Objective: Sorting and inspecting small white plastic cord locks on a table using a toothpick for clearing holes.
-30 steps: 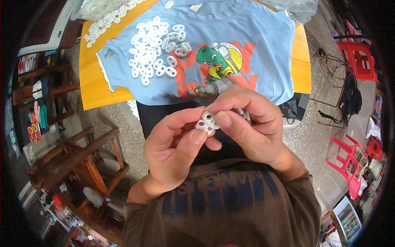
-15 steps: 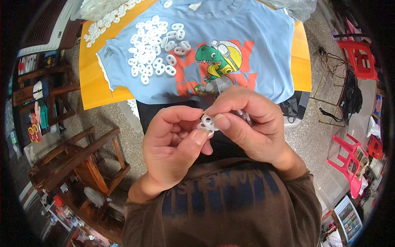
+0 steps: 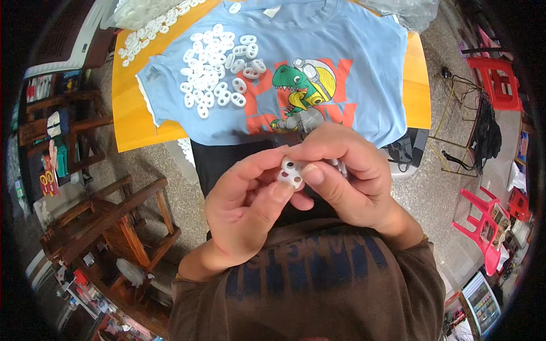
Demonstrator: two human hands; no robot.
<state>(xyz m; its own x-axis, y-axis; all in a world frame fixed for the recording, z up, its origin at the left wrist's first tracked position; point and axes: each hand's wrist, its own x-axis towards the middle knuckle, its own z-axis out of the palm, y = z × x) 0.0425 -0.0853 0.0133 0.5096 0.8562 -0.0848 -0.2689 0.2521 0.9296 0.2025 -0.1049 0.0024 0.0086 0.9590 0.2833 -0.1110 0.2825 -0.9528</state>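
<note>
Between the fingertips of both hands sit small white plastic two-hole pieces (image 3: 290, 173), held close together in front of my chest. My left hand (image 3: 250, 202) pinches them from the left between thumb and forefinger. My right hand (image 3: 347, 176) grips from the right with thumb and forefinger, and more white pieces (image 3: 338, 165) show within its curled fingers. Beyond my hands a light blue T-shirt (image 3: 375, 85) with a printed dinosaur lies spread out. On its left part rests a loose pile of the same white two-hole pieces (image 3: 207, 71).
The shirt covers much of a yellow-orange tabletop (image 3: 129, 125). More white pieces (image 3: 153, 34) lie at its far left, by a clear plastic bag (image 3: 139, 14). A wooden frame (image 3: 122, 216) stands at left on the speckled floor. Red (image 3: 497, 82) and pink stools (image 3: 483, 224) stand at right.
Both hands have shifted slightly to the right. The left fingers have closed in nearer to the right ones, and the white pieces between them have turned a little.
</note>
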